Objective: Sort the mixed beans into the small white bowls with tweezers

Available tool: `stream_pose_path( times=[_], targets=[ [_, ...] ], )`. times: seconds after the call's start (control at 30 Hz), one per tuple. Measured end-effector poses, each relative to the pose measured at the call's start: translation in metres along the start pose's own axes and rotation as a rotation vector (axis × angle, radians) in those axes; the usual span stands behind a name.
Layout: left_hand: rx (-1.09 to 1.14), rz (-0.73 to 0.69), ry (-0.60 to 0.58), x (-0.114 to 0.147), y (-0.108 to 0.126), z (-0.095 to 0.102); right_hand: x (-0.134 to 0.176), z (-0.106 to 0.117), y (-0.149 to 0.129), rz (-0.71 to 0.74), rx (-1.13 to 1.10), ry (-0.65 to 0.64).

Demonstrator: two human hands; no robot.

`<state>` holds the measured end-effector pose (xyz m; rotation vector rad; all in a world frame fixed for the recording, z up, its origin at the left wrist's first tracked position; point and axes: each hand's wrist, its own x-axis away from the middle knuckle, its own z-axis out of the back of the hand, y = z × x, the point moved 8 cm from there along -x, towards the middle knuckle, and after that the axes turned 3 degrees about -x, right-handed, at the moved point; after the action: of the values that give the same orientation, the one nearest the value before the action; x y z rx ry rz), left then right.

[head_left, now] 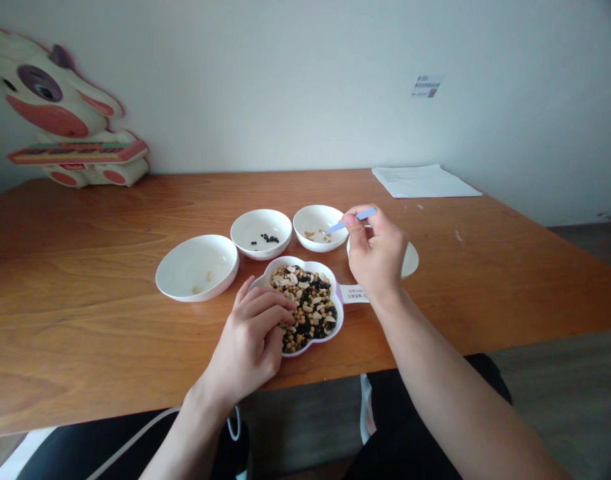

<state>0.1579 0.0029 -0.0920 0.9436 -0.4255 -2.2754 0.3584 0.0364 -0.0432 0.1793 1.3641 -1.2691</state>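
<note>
A white, scallop-edged dish (339, 320) holds a mix of black beans, yellowish beans and pale peanut halves. My left hand (253, 327) is closed over its left rim, fingers bent above the mix. In my right hand (378, 250) are light-blue tweezers (353, 220), their tip over a white bowl (319, 245) with a few yellowish beans. Left of that, another white bowl (261, 253) contains several black beans. A larger white bowl (198, 267) at far left has a couple of pale pieces. Behind my right hand, a fourth white bowl (410, 261) is mostly hidden.
A labelled handle (354, 294) extends from the dish toward my right wrist. White papers (425, 181) lie by the wall at the back right of the wooden table (110, 333). A cow-shaped toy keyboard (75, 127) stands at the back left. A cable (135, 440) runs below the table edge.
</note>
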Motion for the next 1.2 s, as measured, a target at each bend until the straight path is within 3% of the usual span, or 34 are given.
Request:
stream_pose_path(
  times=[0.3,0.53,0.7,0.8,0.97,1.07,1.2],
  targets=[
    [-0.003,0.0,0.012,0.001,0.001,0.002,-0.001,-0.015,0.0,0.007,0.037,-0.179],
    [-0.009,-0.003,0.009,0.0,0.001,0.001,0.005,-0.007,0.007,-0.066,-0.057,-0.161],
    [-0.009,-0.003,0.012,0.001,0.0,0.001,0.01,-0.001,0.001,-0.069,-0.31,-0.148],
    [-0.007,0.0,0.012,0.001,0.0,0.001,0.011,-0.005,-0.015,0.02,-0.37,-0.263],
    [-0.015,0.001,0.018,0.001,0.001,0.002,0.015,-0.021,-0.031,0.184,-0.19,-0.491],
    [-0.018,0.004,0.013,0.001,0.001,0.002,0.02,-0.03,-0.029,0.179,-0.12,-0.623],
    [-0.021,0.002,0.006,0.002,0.001,0.002,0.028,-0.035,-0.035,0.167,-0.258,-0.741]
  ],
)
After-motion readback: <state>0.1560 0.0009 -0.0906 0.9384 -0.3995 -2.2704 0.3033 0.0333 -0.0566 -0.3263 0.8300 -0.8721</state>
